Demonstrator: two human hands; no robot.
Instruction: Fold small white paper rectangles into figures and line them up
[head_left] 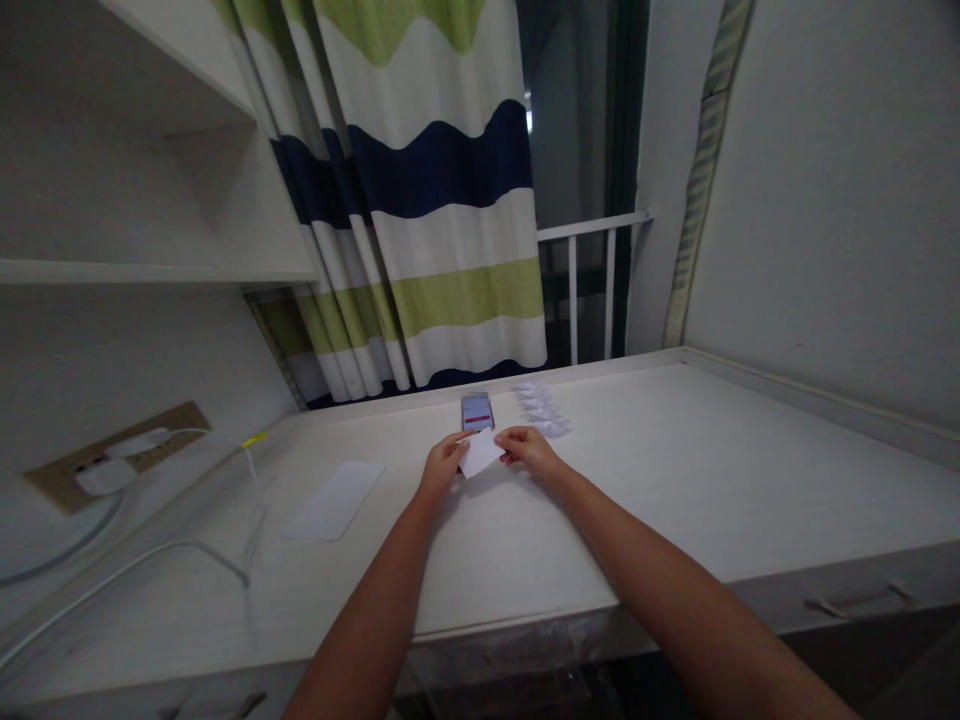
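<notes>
White paper sheet is held between our hands, just in front of the smartphone lying on the pale wood-grain desk. The fingers of our left hand pinch one side, and the fingers of our right hand pinch the other; both sets are nearly closed on the sheet and hold nothing else. If either pinch loosens, the sheet could slip, and uneven pulling could crease or tear it. Dropped, it could land on the phone or brush the small folded white paper pieces lined up just to the phone's right. The phone is the nearest obstacle, directly beyond our hands. Farther left lie a pale rectangular mat and a white cable.
</notes>
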